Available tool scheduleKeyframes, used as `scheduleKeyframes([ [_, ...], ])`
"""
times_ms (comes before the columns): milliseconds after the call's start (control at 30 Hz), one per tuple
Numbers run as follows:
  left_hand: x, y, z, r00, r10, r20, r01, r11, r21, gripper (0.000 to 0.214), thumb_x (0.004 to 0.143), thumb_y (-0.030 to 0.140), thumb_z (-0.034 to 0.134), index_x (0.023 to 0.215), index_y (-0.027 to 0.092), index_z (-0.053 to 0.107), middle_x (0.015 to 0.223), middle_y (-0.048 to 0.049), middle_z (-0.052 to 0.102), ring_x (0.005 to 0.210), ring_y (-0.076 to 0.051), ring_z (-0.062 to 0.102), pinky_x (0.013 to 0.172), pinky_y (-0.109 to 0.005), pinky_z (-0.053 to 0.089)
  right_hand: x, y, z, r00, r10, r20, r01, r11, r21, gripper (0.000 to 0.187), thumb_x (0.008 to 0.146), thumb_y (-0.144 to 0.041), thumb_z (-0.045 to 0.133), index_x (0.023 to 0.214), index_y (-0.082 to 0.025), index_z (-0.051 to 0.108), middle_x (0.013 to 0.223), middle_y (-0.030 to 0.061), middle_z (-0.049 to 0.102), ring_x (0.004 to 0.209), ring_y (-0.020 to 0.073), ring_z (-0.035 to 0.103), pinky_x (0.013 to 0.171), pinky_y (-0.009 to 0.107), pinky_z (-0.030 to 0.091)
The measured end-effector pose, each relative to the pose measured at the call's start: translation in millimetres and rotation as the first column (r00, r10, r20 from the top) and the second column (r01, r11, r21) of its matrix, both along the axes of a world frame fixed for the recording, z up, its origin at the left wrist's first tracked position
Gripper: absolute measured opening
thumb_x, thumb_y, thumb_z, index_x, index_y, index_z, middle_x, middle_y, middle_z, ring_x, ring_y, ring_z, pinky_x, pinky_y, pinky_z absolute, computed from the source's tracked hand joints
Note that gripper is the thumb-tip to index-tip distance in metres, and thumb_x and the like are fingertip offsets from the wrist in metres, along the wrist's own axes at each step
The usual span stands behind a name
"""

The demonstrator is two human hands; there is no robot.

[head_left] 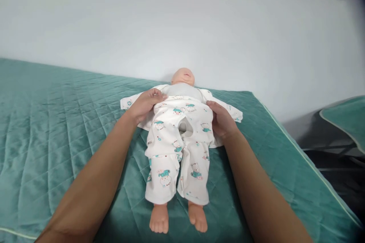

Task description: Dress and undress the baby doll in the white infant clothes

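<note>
A baby doll (183, 76) lies on its back on a teal quilted bed cover (57, 121), feet toward me. It wears white printed trousers (176, 148), and an open white printed top (228, 112) is spread under it. My left hand (145, 103) grips the trousers' waistband at the doll's left side as I see it, fingers curled. My right hand (221, 119) holds the waistband on the other side, fingers closed against the cloth. The doll's grey torso (182, 90) shows above the waistband, and its bare feet (178, 218) stick out of the trouser legs.
A white wall (182, 26) rises behind the bed. The bed's right edge (291, 136) runs diagonally down to the right, with dark floor beyond it. A second teal cushion or pad (346, 119) sits at the far right.
</note>
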State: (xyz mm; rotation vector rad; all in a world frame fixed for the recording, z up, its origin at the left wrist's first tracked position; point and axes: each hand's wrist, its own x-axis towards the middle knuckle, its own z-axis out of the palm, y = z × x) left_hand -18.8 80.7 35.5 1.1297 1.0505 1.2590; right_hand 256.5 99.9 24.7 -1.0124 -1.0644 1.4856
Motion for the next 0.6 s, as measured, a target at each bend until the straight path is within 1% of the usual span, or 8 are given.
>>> scheduleKeyframes([
  [67,-3.7,-0.7,-3.7,1.0,0.026,0.008,-0.026,0.999,-0.02,0.039,0.066,0.038,0.085,0.074,0.018,0.052,0.067,0.0048,0.047,0.058,-0.007,0.038,0.053,-0.022,0.027,4.8,-2.3,1.0,1.0,0.006,0.027,-0.006,1.0,-0.008,0.032,0.067,-0.036,0.084,0.073,-0.021,0.056,0.066,-0.0049,0.053,0.056,0.0082,0.044,0.048,0.022,0.037],
  [100,-5.0,-1.3,-5.6,0.999,0.033,0.011,-0.032,0.999,-0.035,0.039,0.066,0.038,0.085,0.073,0.018,0.051,0.065,0.0051,0.045,0.056,-0.007,0.037,0.052,-0.023,0.026,7.2,-3.9,1.7,0.998,0.029,0.063,-0.028,1.0,-0.011,0.032,0.067,-0.037,0.084,0.074,-0.021,0.057,0.066,-0.0049,0.054,0.055,0.0081,0.045,0.047,0.022,0.036],
  [200,-7.7,-4.7,-10.6,1.0,0.022,0.009,-0.021,0.996,-0.082,0.036,0.066,0.037,0.082,0.074,0.019,0.052,0.062,0.0057,0.045,0.054,-0.007,0.036,0.05,-0.023,0.027,14.4,-8.8,3.7,0.971,0.151,0.187,-0.15,0.988,-0.023,0.033,0.069,-0.042,0.083,0.079,-0.022,0.058,0.064,-0.0055,0.055,0.053,0.0084,0.045,0.045,0.023,0.033],
  [300,-11.0,-11.0,-13.5,0.999,-0.021,-0.034,0.018,0.995,-0.102,0.028,0.067,0.032,0.078,0.079,0.018,0.057,0.066,0.0047,0.05,0.056,-0.008,0.042,0.053,-0.023,0.031,21.0,-11.5,5.5,0.935,0.239,0.26,-0.241,0.97,-0.027,0.037,0.07,-0.045,0.083,0.085,-0.023,0.058,0.063,-0.0065,0.055,0.052,0.0084,0.045,0.046,0.022,0.032],
  [400,-15.6,-18.0,-13.6,0.993,-0.081,-0.083,0.072,0.991,-0.111,0.025,0.067,0.027,0.074,0.086,0.019,0.059,0.071,0.0045,0.055,0.061,-0.009,0.047,0.057,-0.022,0.034,26.8,-13.2,8.5,0.912,0.298,0.281,-0.304,0.952,-0.023,0.038,0.071,-0.043,0.083,0.09,-0.023,0.058,0.065,-0.0066,0.057,0.053,0.0084,0.046,0.047,0.021,0.033],
  [500,-18.8,-22.5,-10.9,0.982,-0.131,-0.138,0.117,0.987,-0.108,0.025,0.068,0.025,0.071,0.089,0.019,0.059,0.072,0.0048,0.055,0.063,-0.009,0.048,0.059,-0.021,0.034,31.2,-16.4,14.2,0.902,0.33,0.278,-0.341,0.94,-0.009,0.037,0.072,-0.04,0.083,0.093,-0.022,0.058,0.067,-0.0058,0.059,0.054,0.0085,0.047,0.049,0.021,0.034],
  [600,-17.9,-23.8,-7.0,0.974,-0.113,-0.198,0.098,0.992,-0.085,0.024,0.068,0.026,0.071,0.087,0.018,0.059,0.072,0.0043,0.055,0.063,-0.009,0.049,0.06,-0.022,0.037,33.1,-20.1,20.1,0.905,0.328,0.272,-0.335,0.942,-0.024,0.037,0.071,-0.037,0.084,0.094,-0.022,0.06,0.074,-0.0031,0.064,0.061,0.011,0.054,0.054,0.023,0.04],
])
